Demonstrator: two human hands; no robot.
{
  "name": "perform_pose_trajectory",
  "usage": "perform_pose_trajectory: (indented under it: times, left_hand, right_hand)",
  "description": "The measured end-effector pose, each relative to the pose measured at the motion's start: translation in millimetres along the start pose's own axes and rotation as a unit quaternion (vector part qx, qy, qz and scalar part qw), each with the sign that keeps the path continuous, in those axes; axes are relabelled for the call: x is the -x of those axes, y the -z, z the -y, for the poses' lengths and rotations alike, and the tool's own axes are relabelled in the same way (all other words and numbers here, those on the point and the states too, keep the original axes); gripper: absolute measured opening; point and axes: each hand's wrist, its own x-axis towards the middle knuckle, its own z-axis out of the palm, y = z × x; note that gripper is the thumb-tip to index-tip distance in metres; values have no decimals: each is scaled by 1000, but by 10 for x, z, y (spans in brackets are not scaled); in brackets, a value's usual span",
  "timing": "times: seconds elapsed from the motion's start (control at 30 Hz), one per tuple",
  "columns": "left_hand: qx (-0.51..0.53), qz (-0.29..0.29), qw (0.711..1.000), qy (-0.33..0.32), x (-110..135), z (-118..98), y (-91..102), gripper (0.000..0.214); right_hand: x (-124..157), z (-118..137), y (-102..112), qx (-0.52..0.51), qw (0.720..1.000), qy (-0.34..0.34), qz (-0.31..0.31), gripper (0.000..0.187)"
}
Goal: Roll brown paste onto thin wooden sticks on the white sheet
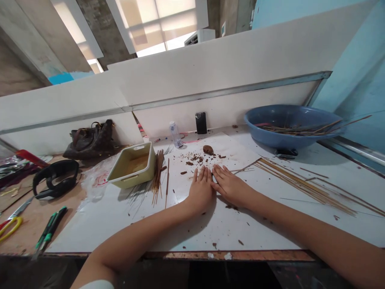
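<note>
My left hand [201, 188] lies flat, palm down, on the white tabletop [111, 224], fingers stretched forward. Beside it, my right hand [230, 184] is also flat, its thumb touching the left hand. A thin stick [246, 170] shows to the right of my fingers and seems to run beneath them; the part under the hands is hidden. Just beyond the fingertips sit a brown lump of dough-like paste [207, 150] and scattered brown crumbs [197, 159]. Left of my hands, a bundle of brown-coated sticks [158, 176] resembling incense leans against a green-yellow basin [129, 179].
Bare thin sticks [300, 184] lie at right below a blue basin [288, 140] holding more sticks. A plastic bottle [175, 134] and black phone-like object [201, 123] stand at the back. Headphones [55, 176], cutters [51, 226], scissors [13, 224] and a bag [90, 142] are at left.
</note>
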Motion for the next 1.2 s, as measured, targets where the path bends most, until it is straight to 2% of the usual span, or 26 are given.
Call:
perform_pose_trajectory:
  times: [0.23,0.37,0.5,0.73,1.03,1.1,1.2]
  left_hand:
    - [22,8,1000,21,-129,102,-16,74]
    - [7,21,1000,5,-52,57,55,74]
    - [1,36,999,-10,14,8,130,70]
    - [27,47,998,24,-83,69,190,73]
    - [-7,19,1000,-22,64,54,84,70]
    - [-7,17,1000,-22,38,57,60,70]
    - [9,29,999,12,-66,85,50,70]
  right_hand:
    - [-149,-130,-5,-31,999,-4,31,86]
    - [-27,-61,24,-35,999,0,27,83]
    - [67,0,51,-40,998,-7,52,81]
    - [-139,-43,50,-34,997,-37,52,97]
    - [66,41,59,-19,999,-10,47,87]
    - [21,7,55,-22,998,-12,53,85]
    - [-125,-77,63,-24,997,-20,70,83]
